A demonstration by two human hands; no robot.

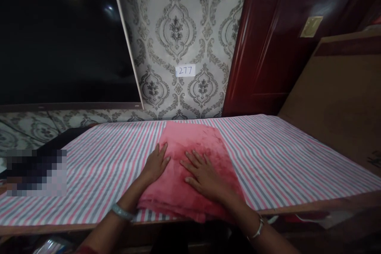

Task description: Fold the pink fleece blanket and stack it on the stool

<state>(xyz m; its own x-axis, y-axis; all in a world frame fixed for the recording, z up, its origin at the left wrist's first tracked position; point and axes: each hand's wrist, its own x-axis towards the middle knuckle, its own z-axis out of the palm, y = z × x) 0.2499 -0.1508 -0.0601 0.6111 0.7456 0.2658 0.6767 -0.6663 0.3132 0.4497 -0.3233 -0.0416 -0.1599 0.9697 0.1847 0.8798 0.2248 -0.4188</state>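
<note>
A folded pink cloth (192, 133) with darker red patches lies flat on a striped tablecloth (268, 151). Its layered edge shows at the table's front. My left hand (155, 162) rests on the left side of the cloth, fingers spread. Near the middle, my right hand (202, 174) lies palm down on it with the fingers apart. Neither hand grips anything. The palms hide part of the cloth beneath them.
Behind the table stands a patterned wall with a paper label (185, 70) reading 277. A large dark screen (65, 39) is at the left. On the right are a dark red door (258, 47) and a brown cardboard panel (336, 107).
</note>
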